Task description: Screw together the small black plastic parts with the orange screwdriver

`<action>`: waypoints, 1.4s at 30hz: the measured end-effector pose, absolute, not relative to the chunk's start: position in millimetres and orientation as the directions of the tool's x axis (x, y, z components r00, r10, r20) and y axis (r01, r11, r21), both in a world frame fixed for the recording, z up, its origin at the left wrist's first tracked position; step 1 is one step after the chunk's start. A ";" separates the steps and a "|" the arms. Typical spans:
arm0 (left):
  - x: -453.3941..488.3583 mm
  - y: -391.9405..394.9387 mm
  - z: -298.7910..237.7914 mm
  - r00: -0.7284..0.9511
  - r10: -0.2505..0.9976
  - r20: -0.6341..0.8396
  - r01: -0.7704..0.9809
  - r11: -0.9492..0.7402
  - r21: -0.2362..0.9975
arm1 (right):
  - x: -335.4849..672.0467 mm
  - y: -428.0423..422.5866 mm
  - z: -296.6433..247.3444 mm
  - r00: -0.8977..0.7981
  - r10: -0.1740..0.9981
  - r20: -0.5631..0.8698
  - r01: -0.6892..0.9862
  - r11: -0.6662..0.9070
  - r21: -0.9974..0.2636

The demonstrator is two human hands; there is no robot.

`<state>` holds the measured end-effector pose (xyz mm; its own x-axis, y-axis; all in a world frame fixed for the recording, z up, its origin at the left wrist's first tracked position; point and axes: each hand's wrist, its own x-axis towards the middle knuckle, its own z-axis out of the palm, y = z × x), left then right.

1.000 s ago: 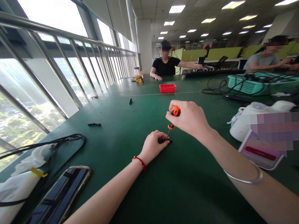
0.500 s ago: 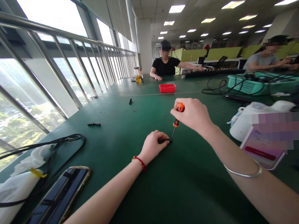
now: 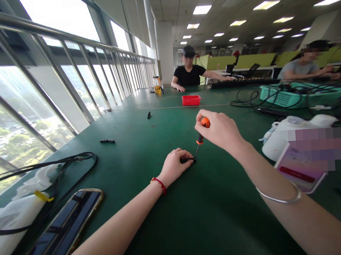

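Observation:
On the green table (image 3: 136, 137), my left hand (image 3: 175, 165) pinches a small black part (image 3: 192, 159) and keeps it against the surface; the fingers cover much of it, so its exact kind does not show. My right hand (image 3: 221, 129) is wrapped round the orange and black handle of a screwdriver (image 3: 200, 139). The tool leans slightly, its thin shaft running down to the right end of the black part, where the tip seems to touch. Two similar dark pieces lie farther off: one black piece (image 3: 107, 141) to the left, another black piece (image 3: 149, 115) beyond it.
A red tray (image 3: 191, 100) stands ahead. Right are a teal basket (image 3: 290, 101) with cables, a white bottle (image 3: 275, 140) and a pinkish card (image 3: 300, 169). A phone (image 3: 75, 222) and black cable (image 3: 96, 163) lie left. A person (image 3: 188, 70) sits opposite, another (image 3: 302, 67) farther right.
My right hand has turned slightly around the screwdriver handle, with its fingers shifted a little. The left hand and the black part stay in place.

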<state>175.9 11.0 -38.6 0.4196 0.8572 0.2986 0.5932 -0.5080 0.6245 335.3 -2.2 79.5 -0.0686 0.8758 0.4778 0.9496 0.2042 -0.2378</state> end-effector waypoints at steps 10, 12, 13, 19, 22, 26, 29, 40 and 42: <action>175.8 11.8 -39.0 0.420 0.858 0.296 0.598 -0.507 0.621 | 335.5 -5.0 81.8 -0.105 0.889 0.445 0.956 0.214 -0.202; 175.6 11.7 -38.9 0.422 0.856 0.298 0.596 -0.509 0.621 | 335.6 -6.0 83.4 -0.106 0.893 0.436 0.950 0.221 -0.221; 175.5 11.6 -38.8 0.423 0.856 0.297 0.595 -0.510 0.621 | 335.6 -6.5 84.3 -0.108 0.898 0.426 0.948 0.221 -0.227; 175.4 10.8 -37.4 0.417 0.861 0.293 0.601 -0.502 0.621 | 336.6 -8.4 87.9 -0.139 0.907 0.397 0.946 0.240 -0.217; 175.0 10.7 -36.9 0.420 0.860 0.289 0.603 -0.502 0.620 | 337.1 -9.2 89.0 -0.140 0.902 0.408 0.944 0.246 -0.220; 174.3 10.8 -37.2 0.420 0.859 0.293 0.603 -0.505 0.617 | 338.2 -10.1 90.1 -0.135 0.917 0.376 0.952 0.225 -0.206; 174.3 11.2 -37.6 0.420 0.858 0.295 0.602 -0.507 0.617 | 339.9 -9.8 90.5 -0.140 0.915 0.378 0.956 0.224 -0.190; 175.3 11.6 -37.6 0.416 0.862 0.291 0.601 -0.500 0.624 | 339.6 -11.3 91.8 -0.160 0.918 0.363 0.948 0.245 -0.203; 175.2 11.7 -37.5 0.417 0.861 0.291 0.598 -0.502 0.625 | 339.3 -12.0 91.9 -0.164 0.913 0.373 0.947 0.252 -0.201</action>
